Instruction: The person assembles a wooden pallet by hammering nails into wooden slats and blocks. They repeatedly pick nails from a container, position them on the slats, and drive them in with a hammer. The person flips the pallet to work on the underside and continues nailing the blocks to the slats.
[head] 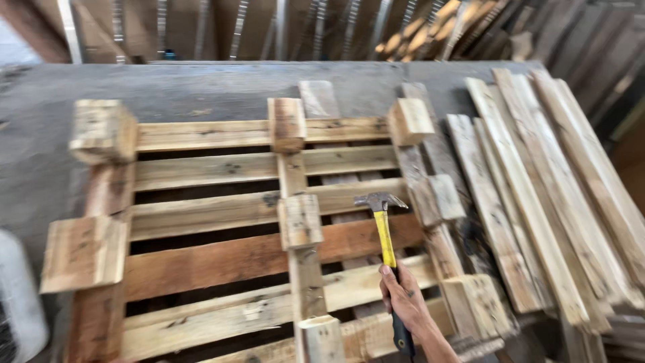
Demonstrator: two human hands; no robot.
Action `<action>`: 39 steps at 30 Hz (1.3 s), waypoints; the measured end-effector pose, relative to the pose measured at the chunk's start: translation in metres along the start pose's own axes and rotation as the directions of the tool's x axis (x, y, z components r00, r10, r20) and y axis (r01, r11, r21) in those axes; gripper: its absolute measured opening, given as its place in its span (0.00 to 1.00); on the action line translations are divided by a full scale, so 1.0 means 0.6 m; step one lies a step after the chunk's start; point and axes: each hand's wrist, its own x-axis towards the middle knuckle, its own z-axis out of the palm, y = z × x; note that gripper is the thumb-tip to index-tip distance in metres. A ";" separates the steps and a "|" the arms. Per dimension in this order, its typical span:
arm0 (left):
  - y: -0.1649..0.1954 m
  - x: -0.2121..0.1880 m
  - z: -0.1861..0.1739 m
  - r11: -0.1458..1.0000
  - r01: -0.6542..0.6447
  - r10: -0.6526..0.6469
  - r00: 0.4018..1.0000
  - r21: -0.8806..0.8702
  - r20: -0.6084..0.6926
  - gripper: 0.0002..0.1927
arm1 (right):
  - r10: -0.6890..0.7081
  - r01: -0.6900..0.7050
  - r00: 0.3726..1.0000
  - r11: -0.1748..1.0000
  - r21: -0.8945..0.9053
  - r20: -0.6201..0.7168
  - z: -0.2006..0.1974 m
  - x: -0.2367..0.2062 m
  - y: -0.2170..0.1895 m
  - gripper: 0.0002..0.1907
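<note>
A wooden pallet (228, 215) lies upside down on a grey work surface, its slats running left to right and square blocks standing on its three cross runners. My right hand (404, 299) grips the yellow and black handle of a claw hammer (381, 215), held upright. The hammer's steel head hovers above the slats between the middle block (300, 220) and the right-hand block (437, 198). My left hand is out of the picture.
A stack of loose long boards (551, 188) lies to the right of the pallet. More planks lean against the back wall (430, 30). A white object (20, 296) sits at the lower left edge. Grey table surface (201, 84) shows behind the pallet.
</note>
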 end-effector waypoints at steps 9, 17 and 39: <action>0.439 0.004 0.011 0.985 -0.172 0.106 0.591 -0.003 0.800 0.46 | -0.064 0.047 0.996 0.968 -0.245 -0.062 -0.277 -0.074 -0.019 0.20; 0.483 0.048 -0.017 0.965 0.071 -0.251 0.527 0.252 0.812 0.44 | -0.511 0.489 0.840 0.569 -0.661 0.182 -0.425 0.116 -0.230 0.18; 0.433 0.014 0.008 0.954 0.055 -0.259 0.648 0.295 0.716 0.39 | -0.714 0.821 0.532 0.303 -0.484 0.455 -0.481 0.395 -0.268 0.18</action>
